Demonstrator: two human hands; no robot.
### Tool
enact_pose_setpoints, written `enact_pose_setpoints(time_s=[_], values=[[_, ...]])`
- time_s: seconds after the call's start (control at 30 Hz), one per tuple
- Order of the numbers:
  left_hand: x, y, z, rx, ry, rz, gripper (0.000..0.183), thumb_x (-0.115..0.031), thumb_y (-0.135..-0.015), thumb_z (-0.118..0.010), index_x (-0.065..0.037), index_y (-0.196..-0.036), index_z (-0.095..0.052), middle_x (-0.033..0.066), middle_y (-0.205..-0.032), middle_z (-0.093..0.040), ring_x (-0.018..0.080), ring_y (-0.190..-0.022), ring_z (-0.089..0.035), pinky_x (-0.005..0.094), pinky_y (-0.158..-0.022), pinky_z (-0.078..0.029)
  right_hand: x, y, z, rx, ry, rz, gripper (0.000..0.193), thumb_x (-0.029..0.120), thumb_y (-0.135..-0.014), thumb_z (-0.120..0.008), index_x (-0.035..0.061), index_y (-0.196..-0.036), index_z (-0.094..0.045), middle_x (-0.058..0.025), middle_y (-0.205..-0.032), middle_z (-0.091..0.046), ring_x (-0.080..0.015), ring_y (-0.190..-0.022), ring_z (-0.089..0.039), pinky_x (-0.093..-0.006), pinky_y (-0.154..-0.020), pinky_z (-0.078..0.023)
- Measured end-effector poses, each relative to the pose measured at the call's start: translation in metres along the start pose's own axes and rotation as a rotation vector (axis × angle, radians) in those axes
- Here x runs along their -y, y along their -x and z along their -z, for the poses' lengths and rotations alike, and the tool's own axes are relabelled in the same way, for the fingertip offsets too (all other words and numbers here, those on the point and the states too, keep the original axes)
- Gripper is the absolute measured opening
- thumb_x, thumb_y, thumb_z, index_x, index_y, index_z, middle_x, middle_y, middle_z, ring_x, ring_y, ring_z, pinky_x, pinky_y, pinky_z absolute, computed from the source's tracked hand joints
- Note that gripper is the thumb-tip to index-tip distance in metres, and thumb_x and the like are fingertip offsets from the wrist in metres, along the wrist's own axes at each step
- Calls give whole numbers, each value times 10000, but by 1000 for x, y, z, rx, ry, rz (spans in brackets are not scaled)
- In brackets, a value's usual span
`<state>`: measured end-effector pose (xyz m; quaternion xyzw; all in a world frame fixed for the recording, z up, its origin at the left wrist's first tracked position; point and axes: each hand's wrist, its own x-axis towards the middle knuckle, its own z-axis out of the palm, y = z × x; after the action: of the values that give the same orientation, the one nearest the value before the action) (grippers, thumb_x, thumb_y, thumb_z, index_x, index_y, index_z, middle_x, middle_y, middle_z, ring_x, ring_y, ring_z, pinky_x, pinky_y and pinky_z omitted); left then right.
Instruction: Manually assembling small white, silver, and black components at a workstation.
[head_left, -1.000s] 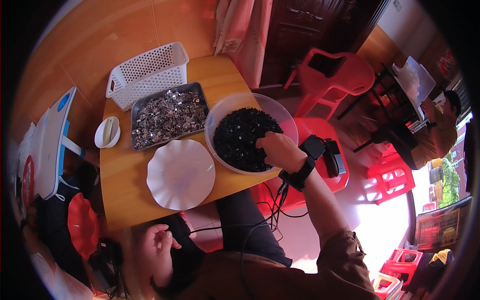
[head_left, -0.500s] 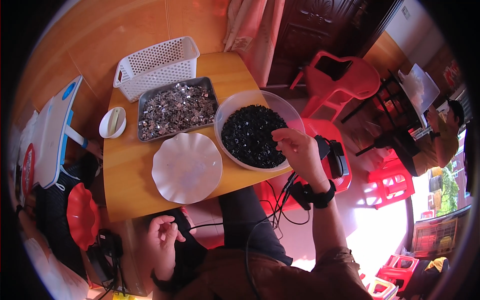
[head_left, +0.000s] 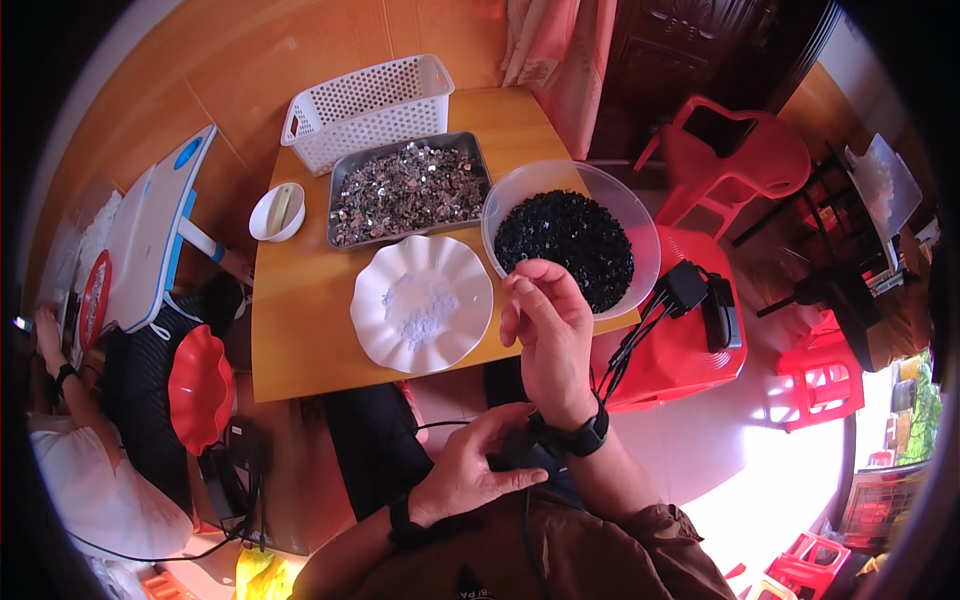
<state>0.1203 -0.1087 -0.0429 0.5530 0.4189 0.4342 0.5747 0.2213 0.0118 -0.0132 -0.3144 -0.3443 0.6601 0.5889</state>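
My right hand (head_left: 550,340) is raised at the near edge of a clear round tub (head_left: 648,235) of small black pieces (head_left: 565,245). Its thumb and forefinger are pinched together; whatever is between them is too small to make out. A black band (head_left: 585,435) circles that wrist. Below it, my left hand (head_left: 470,468) has thumb and fingers apart, close to a dark object beside the right wrist; contact is unclear. A white wavy-rimmed plate (head_left: 375,335) on the table holds small pale bits (head_left: 425,315).
Behind the plate are a metal tray (head_left: 335,232) of shiny mixed pieces, a white perforated basket (head_left: 385,125) and a white bowl (head_left: 262,222) with a pale object. Right: a red stool (head_left: 670,350) bearing black devices and cables. Left: a red wavy plate (head_left: 200,385) and another person's arm (head_left: 85,405).
My left hand has moved right, toward my right wrist, with fingers spreading. My right hand has shifted left from over the tub to its near edge. The whole view has shifted.
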Motion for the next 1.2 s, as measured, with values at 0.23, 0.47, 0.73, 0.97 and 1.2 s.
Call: enact_pose_setpoints(time_s=[0.23,0.47,0.73,0.97,1.2], values=[[-2,-5,2,29,58,118,426,-157,-839,-691,39,-1180,-526,71,-1009,-622,96,-867,-607,242,-736,-522,-9,-13,-2,-119,227,336,150,30,-863,-551,39,-1012,-537,-59,-894,-584,-126,-599,-536,-252,-505,-442],[2,-11,-4,192,571,435,368,-134,-885,-621,36,-1195,-518,61,-1003,-606,121,-865,-603,290,-768,-559,8,-12,-2,325,1287,1353,281,10,-626,-643,99,-892,-626,-34,-888,-573,-199,-707,-571,-321,-556,-467],[-4,-10,-13,292,22,176,458,-233,-838,-691,18,-1183,-526,54,-973,-617,90,-887,-565,257,-806,-468,7,3,13,80,-331,-143,84,93,-918,-483,71,-987,-525,-23,-875,-544,-130,-784,-553,-322,-759,-500],[-26,-5,50,-179,455,136,412,-211,-900,-614,-13,-1229,-465,82,-1034,-597,140,-918,-604,289,-788,-502,27,10,11,38,440,402,113,-53,-868,-526,15,-958,-530,-21,-856,-542,-73,-726,-534,-202,-664,-448],[-25,-5,137,-746,947,-143,151,-135,-929,-527,-111,-1079,-531,2,-851,-537,112,-728,-495,256,-620,-418,-4,44,-18,684,940,529,245,22,-741,-696,20,-963,-592,-108,-941,-588,-255,-815,-606,-326,-724,-500]])
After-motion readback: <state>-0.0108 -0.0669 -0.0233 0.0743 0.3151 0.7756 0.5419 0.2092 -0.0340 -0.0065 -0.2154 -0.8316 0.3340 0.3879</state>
